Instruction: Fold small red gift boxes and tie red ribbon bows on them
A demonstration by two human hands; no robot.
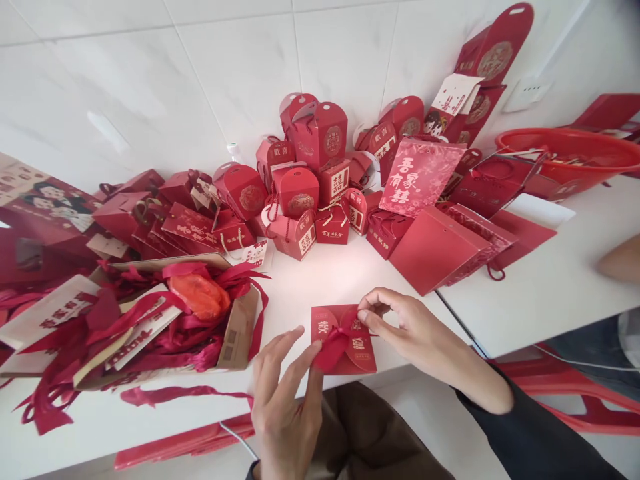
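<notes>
In front of me a small red card box [369,360] with gold lettering lies flat near the table's front edge. A dark red ribbon [334,348] is tied in a bow across its middle. My left hand [287,400] is at the bow's left loop, thumb and index finger closed on it, the other fingers raised apart. At the upper right of the box, my right hand [400,317] pinches the bow's other side between thumb and fingertips. The fingertips partly hide the ribbon ends.
On the left an open cardboard box [239,333] holds loose ribbons and an orange-red bundle [200,297]. Many red gift boxes [320,137] crowd the wall side. Flat red bags [440,250] lie to the right, before a red basin [565,150]. Another person's arm [623,260] shows at the right edge.
</notes>
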